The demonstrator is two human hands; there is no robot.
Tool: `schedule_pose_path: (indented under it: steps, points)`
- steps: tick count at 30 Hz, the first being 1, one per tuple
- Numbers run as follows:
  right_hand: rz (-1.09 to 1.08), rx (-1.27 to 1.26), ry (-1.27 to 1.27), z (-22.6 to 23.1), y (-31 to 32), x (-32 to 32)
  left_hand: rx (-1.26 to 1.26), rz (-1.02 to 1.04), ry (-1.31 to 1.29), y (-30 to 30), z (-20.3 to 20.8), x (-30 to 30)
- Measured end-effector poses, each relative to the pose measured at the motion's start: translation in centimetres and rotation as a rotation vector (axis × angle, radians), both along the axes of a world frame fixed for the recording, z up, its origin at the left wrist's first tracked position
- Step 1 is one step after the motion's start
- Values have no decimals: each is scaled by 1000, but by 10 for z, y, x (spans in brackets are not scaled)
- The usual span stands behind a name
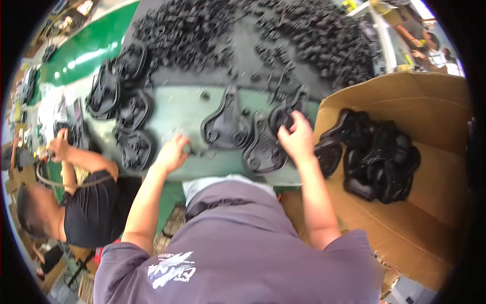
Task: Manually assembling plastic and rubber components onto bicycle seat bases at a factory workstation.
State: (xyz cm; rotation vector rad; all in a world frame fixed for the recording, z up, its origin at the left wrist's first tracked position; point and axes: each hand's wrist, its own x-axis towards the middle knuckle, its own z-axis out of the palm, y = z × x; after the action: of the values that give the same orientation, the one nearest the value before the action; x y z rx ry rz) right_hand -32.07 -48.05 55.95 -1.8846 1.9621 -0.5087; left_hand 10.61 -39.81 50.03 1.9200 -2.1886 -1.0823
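Several black, saddle-shaped plastic shells lie on the pale green table. My left hand is closed in a pinch above the table's near edge. At its fingertips is something small and dark that I cannot make out. A wide shell lies to the right of that hand, and another shell sits closer to me. My right hand reaches over the right end of the row. Its thumb and forefinger are spread beside a black shell; whether they touch it is unclear.
Piles of small black coiled parts cover the grey surface at the back. More shells stand at the left. On the right, a large open cardboard box holds several black shells. A co-worker works at the left.
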Motion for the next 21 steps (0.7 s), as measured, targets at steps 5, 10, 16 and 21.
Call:
schedule_pose_path:
  steps: [5, 10, 16, 21]
  points:
    - [-240, 420, -776, -1, -20, 16, -172, 37, 326, -26, 36, -50]
    - [-287, 916, -1114, 1, -38, 67, -220, -177, 184, -39, -9, -65]
    - [-296, 892, -1052, -72, -82, 102, -214, -132, 201, -41, -17, -66]
    - [-275, 862, -947, -93, -109, 129, -177, -61, 300, -39, -20, -61]
